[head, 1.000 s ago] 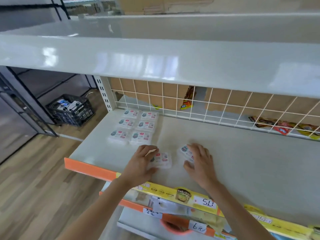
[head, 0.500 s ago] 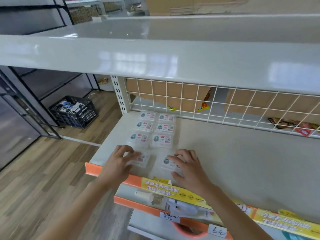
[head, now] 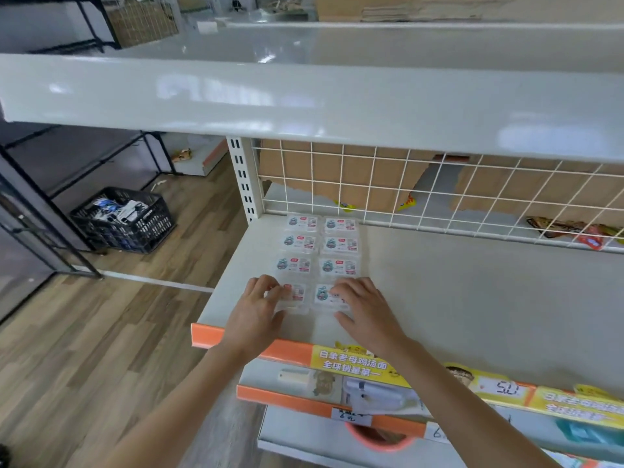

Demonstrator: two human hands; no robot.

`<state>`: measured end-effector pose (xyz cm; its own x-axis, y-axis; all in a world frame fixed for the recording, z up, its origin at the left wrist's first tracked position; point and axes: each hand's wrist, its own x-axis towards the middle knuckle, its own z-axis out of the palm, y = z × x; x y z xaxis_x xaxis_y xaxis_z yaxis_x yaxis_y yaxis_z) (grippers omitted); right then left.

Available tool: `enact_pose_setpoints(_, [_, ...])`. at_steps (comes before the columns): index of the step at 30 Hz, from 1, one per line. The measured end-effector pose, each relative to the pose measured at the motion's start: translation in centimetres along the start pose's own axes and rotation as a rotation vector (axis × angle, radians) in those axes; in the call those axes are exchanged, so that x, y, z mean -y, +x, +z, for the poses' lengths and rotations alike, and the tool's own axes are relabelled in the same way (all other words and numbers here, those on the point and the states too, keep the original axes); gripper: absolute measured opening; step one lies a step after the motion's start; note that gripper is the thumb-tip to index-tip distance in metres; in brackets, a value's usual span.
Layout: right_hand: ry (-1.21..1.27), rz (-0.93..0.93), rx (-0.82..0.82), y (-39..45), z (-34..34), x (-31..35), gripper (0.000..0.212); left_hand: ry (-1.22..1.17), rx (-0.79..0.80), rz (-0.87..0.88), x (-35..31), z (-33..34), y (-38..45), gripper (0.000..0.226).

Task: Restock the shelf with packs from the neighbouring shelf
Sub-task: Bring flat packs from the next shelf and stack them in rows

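The packs are small, flat, clear plastic boxes, each with a white label that carries a round blue-green picture at its left and a red mark and fine print at its right. Eight of them lie on the pale grey shelf (head: 472,298), at its left end, in two columns of four that run from the white wire grid (head: 439,184) at the back toward the orange front edge. Six form the back three rows, edge to edge. The front row has two: the front left pack (head: 297,293) under the left hand (head: 256,312) and the front right pack (head: 326,295) under the right hand (head: 366,315). The left hand's fingers (head: 266,285) are bent over the near left part of its pack and the thumb lies at its front edge, so the hand grips it lightly. The right hand's fingers (head: 347,287) curl over the right part of the other pack, with the thumb at the front edge. Both front packs sit just in front of the third row, very close to it. Yellow price strips (head: 354,361) line the shelf's front edge. One black crate (head: 125,221) stands on the wooden floor at the left.
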<state>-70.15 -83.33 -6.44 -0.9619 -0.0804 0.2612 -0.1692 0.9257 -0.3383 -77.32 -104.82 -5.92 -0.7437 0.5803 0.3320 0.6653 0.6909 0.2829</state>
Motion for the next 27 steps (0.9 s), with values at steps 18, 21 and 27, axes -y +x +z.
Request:
enact_pose_setpoints(18, [-0.453, 0.151, -0.066, -13.8, -8.2, -4.4, 0.04, 0.026, 0.132, 0.55, -16.6, 3.9, 2.6, 0.017])
enact_pose_setpoints(21, [-0.496, 0.226, -0.069, -19.2, -11.3, -6.9, 0.043, 0.025, 0.153, 0.607, -22.8, 5.1, 3.1, 0.022])
enact_pose_setpoints(27, [-0.553, 0.463, -0.136, -31.0, -18.5, -11.7, 0.047, -0.064, 0.146, 0.768, -36.9, 8.9, 2.9, 0.034])
